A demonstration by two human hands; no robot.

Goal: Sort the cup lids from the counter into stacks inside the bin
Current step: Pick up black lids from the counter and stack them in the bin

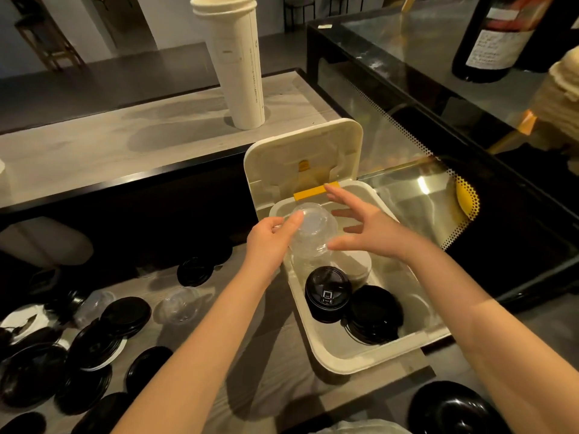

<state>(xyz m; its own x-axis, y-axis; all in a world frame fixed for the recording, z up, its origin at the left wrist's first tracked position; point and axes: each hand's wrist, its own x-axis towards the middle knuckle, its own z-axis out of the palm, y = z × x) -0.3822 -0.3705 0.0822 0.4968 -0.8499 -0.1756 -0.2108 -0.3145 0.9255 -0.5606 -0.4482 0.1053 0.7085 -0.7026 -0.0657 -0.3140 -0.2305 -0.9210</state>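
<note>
Clear dome lid held over an open cream bin on a grey counter.

The counter carries the bin, its hinged cover standing up; inside sit two stacks of black lids and a white stack. The left hand pinches a clear dome lid above the bin, while the right hand hovers beside it, fingers spread, gripping nothing. Loose black lids litter the counter at left.

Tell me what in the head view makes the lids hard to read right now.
Head view: dim warm light; the clear dome lids in the left hand nearly vanish against the bin; glare on the glass case; edges bowed by the wide angle.
</note>
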